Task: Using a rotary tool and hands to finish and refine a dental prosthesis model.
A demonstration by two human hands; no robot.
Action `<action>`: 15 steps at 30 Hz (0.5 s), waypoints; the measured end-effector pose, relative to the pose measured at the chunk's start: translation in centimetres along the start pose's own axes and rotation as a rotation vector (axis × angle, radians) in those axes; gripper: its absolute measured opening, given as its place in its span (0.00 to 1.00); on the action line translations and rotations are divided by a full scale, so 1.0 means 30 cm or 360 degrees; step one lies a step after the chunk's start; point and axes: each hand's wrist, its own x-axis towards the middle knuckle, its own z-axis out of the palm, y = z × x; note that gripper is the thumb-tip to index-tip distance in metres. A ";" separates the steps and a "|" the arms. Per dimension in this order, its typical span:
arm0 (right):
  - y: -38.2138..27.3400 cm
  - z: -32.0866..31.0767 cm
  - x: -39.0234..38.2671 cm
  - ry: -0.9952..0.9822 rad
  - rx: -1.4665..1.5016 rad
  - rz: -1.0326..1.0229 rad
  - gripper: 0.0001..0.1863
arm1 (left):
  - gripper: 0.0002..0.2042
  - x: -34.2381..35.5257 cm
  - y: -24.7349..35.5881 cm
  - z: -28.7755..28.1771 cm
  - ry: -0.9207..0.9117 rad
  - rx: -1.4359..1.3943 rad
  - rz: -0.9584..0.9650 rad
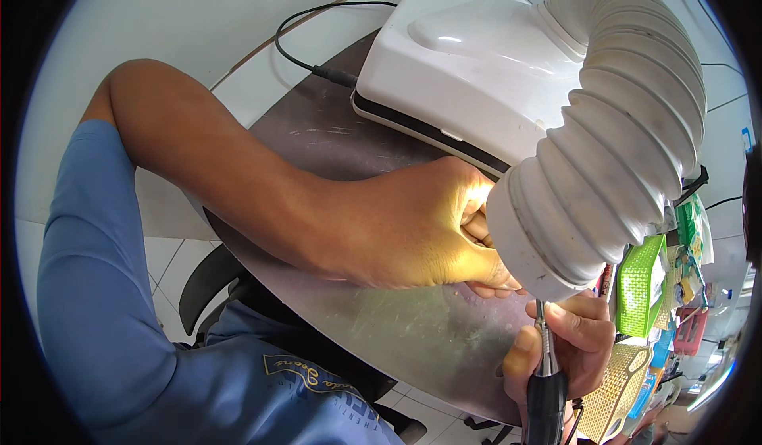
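"Rotary handpiece: where?"
"In right hand; thumb and fingers grasp its silver front section; tip hidden by white corrugated hose."
"Left hand?"
"Beside hose mouth, above dark tabletop; fingers curled; whether they grip anything, I cannot tell."
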 end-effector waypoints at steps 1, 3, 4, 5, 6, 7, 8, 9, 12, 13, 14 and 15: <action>-0.001 -0.002 -0.001 0.0002 -0.0006 0.0003 0.14 | 0.05 0.001 0.000 0.003 -0.0006 -0.0002 0.0003; 0.004 -0.001 -0.003 0.0000 -0.0016 -0.0019 0.14 | 0.08 -0.001 0.000 0.007 0.0030 -0.0093 -0.0003; 0.010 0.001 -0.001 -0.0002 -0.0008 -0.0022 0.14 | 0.08 -0.003 -0.001 0.005 0.0037 -0.0090 -0.0006; 0.018 0.001 0.002 -0.0037 -0.0016 -0.0079 0.14 | 0.09 -0.005 -0.002 0.004 0.0045 -0.0081 -0.0031; 0.022 0.000 0.004 -0.0074 -0.0026 -0.0134 0.15 | 0.09 -0.007 -0.001 0.003 0.0052 -0.0073 -0.0054; 0.026 0.001 0.003 -0.0075 -0.0021 -0.0137 0.15 | 0.09 -0.010 -0.001 0.003 0.0058 -0.0072 -0.0056; 0.031 0.002 0.000 -0.0067 -0.0042 -0.0153 0.15 | 0.09 -0.015 0.000 0.002 0.0070 -0.0099 -0.0053; 0.024 -0.005 -0.006 -0.0052 -0.0090 -0.0156 0.15 | 0.09 -0.011 0.005 0.007 0.0055 -0.0135 -0.0041; 0.004 -0.002 -0.004 0.0022 -0.0017 -0.0027 0.15 | 0.10 -0.005 0.012 0.010 0.0037 -0.0107 -0.0044; 0.012 0.003 0.002 0.0019 -0.0002 -0.0033 0.15 | 0.10 -0.006 0.006 0.005 0.0051 -0.0101 -0.0050; 0.021 0.007 0.008 -0.0022 0.0007 -0.0108 0.15 | 0.10 -0.006 -0.001 -0.001 0.0054 -0.0025 -0.0031; 0.020 0.005 0.010 -0.0060 0.0000 -0.0176 0.15 | 0.11 -0.005 0.001 -0.001 0.0043 0.0045 -0.0004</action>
